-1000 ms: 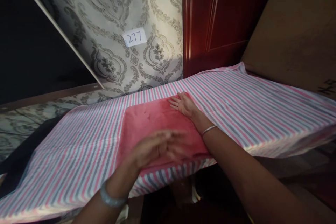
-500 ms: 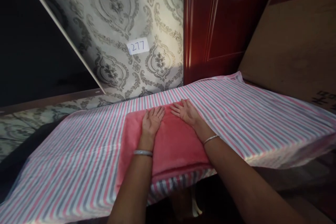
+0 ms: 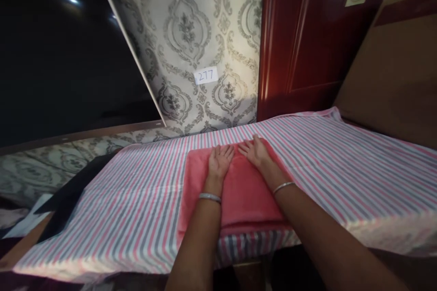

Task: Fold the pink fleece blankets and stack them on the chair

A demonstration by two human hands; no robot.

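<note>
A folded pinkish-red plush cloth (image 3: 252, 195) lies flat near the front edge of the striped tablecloth (image 3: 143, 191), its layers visible along the near side. My left hand (image 3: 221, 161) rests over the upper middle of the cloth, palm turned up and fingers stretched out. Close beside it, my right hand (image 3: 254, 151) is over the upper right part, also palm up with fingers spread. Neither hand grips anything. My forearms cover parts of the cloth's left and right sides.
A patterned wall with a paper marked 277 (image 3: 205, 75) stands behind the table. A dark screen (image 3: 68, 63) is at left, above a black item (image 3: 73, 191). A red wooden door (image 3: 300, 32) and a large cardboard box (image 3: 396, 68) are at right.
My view has shifted, so the whole scene sits further right and slightly lower. Both hands stay in about the same place on the cloth, which keeps its folded shape.
</note>
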